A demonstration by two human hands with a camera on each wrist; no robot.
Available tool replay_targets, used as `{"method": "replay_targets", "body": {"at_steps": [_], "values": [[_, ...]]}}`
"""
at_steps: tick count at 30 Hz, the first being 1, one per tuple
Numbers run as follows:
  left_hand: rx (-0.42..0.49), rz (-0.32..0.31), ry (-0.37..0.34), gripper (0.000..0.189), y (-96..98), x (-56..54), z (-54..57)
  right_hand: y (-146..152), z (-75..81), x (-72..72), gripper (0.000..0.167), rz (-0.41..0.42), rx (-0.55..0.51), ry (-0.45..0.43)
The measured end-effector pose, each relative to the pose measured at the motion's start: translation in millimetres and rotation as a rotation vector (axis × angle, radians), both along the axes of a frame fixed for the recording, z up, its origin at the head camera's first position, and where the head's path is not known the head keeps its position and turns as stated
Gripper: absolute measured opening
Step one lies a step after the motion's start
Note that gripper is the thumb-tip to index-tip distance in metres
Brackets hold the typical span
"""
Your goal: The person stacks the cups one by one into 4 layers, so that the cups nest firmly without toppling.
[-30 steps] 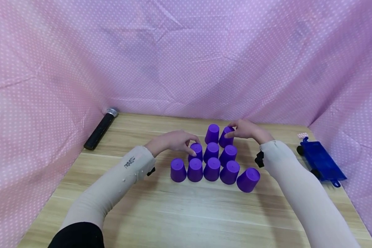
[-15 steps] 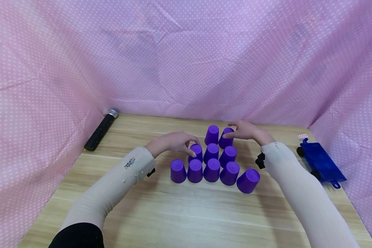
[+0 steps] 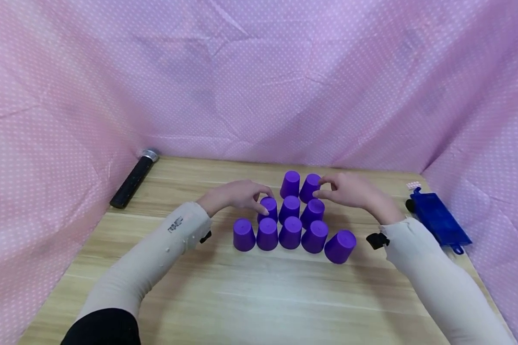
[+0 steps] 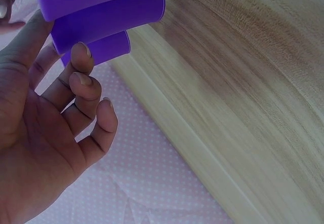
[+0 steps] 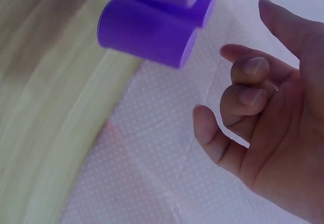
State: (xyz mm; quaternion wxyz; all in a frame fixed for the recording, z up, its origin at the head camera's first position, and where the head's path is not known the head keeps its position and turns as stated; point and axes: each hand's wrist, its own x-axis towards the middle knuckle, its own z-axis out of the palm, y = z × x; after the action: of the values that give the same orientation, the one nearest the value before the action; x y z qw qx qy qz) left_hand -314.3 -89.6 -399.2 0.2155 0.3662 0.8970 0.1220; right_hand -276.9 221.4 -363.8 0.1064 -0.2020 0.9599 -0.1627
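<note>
Several purple cups stand upside down in three rows on the wooden table. My left hand (image 3: 237,195) pinches the top of the left cup (image 3: 271,204) in the middle row between thumb and forefinger; its other fingers curl loosely in the left wrist view. Beside the right cup (image 3: 308,189) of the back row is my right hand (image 3: 349,190). In the right wrist view its fingers are loosely bent, and a gap shows between them and the cups. Another cup (image 3: 290,184) stands at the back left. The front row runs from a left cup (image 3: 243,235) to a right cup (image 3: 340,247).
A black microphone (image 3: 134,181) with a silver head lies at the table's back left. On the right sits a blue toy trailer (image 3: 440,218) with black wheels, a small pink-and-white piece (image 3: 413,185) behind it. Pink dotted cloth (image 3: 241,96) encloses the table's back and sides.
My right hand has drawn back to the right from the back-row cup. The left hand keeps its place at the middle-row cup. The head view has shifted slightly.
</note>
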Motion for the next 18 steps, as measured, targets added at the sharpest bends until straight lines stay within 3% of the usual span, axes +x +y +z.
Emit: {"method": "replay_targets", "body": {"at_steps": [7, 13, 18], "values": [[-0.007, -0.02, 0.008, 0.048, 2.1, 1.8, 2.8, -5.9, -17.2, 15.3, 0.057, 0.086, 0.07, -0.026], [0.007, -0.026, 0.02, 0.05, 0.9, 2.5, 0.3, -6.8, -24.0, 17.8, 0.07, 0.061, 0.083, -0.06], [0.014, -0.013, 0.015, 0.055, -1.1, 2.9, -1.8, -9.4, -23.6, 18.2, 0.071, 0.058, 0.094, -0.057]]}}
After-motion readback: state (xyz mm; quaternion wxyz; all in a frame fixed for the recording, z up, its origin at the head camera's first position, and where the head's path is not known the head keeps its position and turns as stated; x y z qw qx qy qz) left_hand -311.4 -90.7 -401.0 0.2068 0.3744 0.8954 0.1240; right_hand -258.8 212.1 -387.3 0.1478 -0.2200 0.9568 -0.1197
